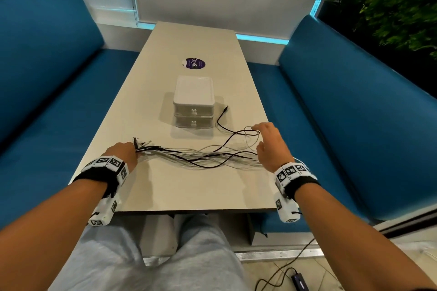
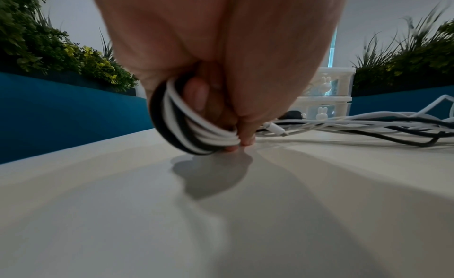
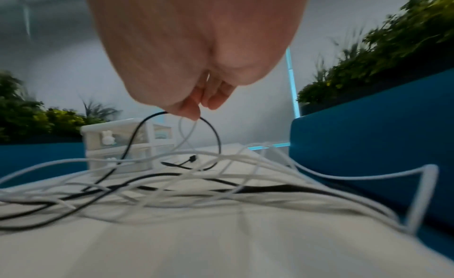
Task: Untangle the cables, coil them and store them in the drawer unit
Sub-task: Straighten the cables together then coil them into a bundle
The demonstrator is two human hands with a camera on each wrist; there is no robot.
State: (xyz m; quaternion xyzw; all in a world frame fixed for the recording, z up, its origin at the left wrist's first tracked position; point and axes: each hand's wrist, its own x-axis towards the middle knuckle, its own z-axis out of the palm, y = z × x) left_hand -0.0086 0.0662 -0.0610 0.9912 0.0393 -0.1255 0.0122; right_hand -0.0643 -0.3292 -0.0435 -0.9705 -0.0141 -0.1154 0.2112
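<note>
Several black and white cables [image 1: 203, 156] lie tangled across the near part of the beige table [image 1: 189, 191]. My left hand [image 1: 124, 152] grips the bunched cable ends at the table's left edge; the left wrist view shows the fingers curled round the black and white strands [image 2: 186, 125]. My right hand [image 1: 269, 142] hovers over the right end of the tangle, fingertips [image 3: 194, 111] pinching a loop of a black cable [image 3: 213, 130] and a white one [image 3: 189, 132]. The white two-drawer unit [image 1: 194, 101] stands behind the cables, both drawers closed.
A round purple sticker [image 1: 195, 64] lies on the table beyond the drawer unit. Blue benches [image 1: 354, 106] flank the table on both sides. One black plug end [image 1: 225, 108] lies loose right of the unit. A black cable and adapter [image 1: 300, 282] lie on the floor.
</note>
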